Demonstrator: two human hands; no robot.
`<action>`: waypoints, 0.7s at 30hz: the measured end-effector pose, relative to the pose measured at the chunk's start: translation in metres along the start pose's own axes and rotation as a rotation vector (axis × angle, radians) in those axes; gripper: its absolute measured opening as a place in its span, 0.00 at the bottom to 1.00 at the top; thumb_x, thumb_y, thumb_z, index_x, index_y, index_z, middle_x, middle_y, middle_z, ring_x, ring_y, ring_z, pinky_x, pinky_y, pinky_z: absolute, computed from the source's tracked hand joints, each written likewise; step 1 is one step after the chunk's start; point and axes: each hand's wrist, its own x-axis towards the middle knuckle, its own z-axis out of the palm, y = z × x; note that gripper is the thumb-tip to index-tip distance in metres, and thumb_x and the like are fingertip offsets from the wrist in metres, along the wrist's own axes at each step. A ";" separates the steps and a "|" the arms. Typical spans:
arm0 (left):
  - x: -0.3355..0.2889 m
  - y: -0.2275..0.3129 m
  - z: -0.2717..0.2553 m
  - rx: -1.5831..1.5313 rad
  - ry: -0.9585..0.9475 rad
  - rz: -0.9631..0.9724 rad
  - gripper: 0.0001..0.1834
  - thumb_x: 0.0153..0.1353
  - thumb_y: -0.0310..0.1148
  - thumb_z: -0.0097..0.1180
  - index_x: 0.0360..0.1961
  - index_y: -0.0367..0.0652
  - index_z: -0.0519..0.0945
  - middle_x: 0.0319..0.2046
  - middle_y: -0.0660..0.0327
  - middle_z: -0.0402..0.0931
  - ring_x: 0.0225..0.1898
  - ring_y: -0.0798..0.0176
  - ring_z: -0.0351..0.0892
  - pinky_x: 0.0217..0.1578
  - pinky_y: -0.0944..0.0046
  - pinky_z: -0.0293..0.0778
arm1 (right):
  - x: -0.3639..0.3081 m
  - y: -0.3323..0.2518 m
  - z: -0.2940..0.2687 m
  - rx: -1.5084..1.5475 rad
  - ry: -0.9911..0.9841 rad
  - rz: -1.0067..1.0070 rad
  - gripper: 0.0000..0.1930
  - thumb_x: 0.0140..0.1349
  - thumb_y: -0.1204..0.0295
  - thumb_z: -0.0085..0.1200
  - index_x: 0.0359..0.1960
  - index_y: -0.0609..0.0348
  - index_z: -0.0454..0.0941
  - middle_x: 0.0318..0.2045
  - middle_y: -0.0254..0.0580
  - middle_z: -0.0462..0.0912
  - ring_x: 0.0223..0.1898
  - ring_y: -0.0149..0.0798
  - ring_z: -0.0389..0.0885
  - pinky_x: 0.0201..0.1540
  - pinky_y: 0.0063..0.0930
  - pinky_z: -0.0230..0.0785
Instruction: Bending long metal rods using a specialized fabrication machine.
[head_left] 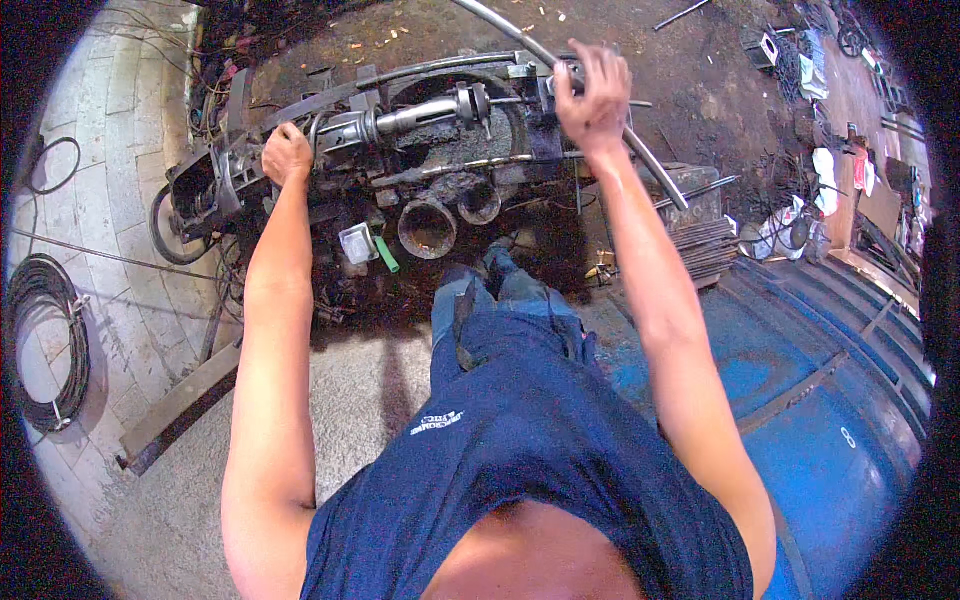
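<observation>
The right hand (592,95) reaches forward on a nearly straight arm, fingers wrapped around a long curved grey steel tube (640,150) lying across a dark greasy metal bending machine (420,150). The left hand (286,153), arm equally extended, is fisted around the machine's grey lever (320,128).

1. Bright daylight falls from above, washing out the pale paving (110,180) at left.
2. The dark machine (400,170) sits in deep shadow.
3. Fisheye bending curves edges; black corners frame the view.
4. Slight softness throughout.
</observation>
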 end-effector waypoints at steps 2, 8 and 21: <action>-0.002 -0.001 0.001 -0.028 0.032 0.026 0.27 0.59 0.48 0.35 0.33 0.42 0.84 0.35 0.45 0.80 0.39 0.42 0.79 0.42 0.48 0.72 | -0.030 -0.017 -0.003 0.298 0.046 -0.070 0.13 0.54 0.68 0.57 0.40 0.60 0.78 0.35 0.48 0.79 0.42 0.50 0.77 0.47 0.40 0.69; -0.005 0.001 -0.003 -0.031 0.026 -0.027 0.24 0.58 0.49 0.37 0.37 0.53 0.85 0.36 0.50 0.81 0.41 0.44 0.79 0.43 0.50 0.71 | -0.110 0.000 0.016 0.502 -0.144 0.473 0.14 0.55 0.72 0.57 0.42 0.66 0.77 0.36 0.50 0.79 0.39 0.47 0.79 0.46 0.35 0.70; -0.003 0.004 0.003 -0.014 -0.002 -0.039 0.23 0.60 0.49 0.36 0.38 0.58 0.85 0.37 0.53 0.81 0.42 0.46 0.79 0.43 0.51 0.71 | -0.080 0.058 0.091 0.849 -0.243 0.768 0.56 0.40 0.45 0.68 0.63 0.75 0.56 0.62 0.62 0.62 0.65 0.50 0.58 0.68 0.38 0.46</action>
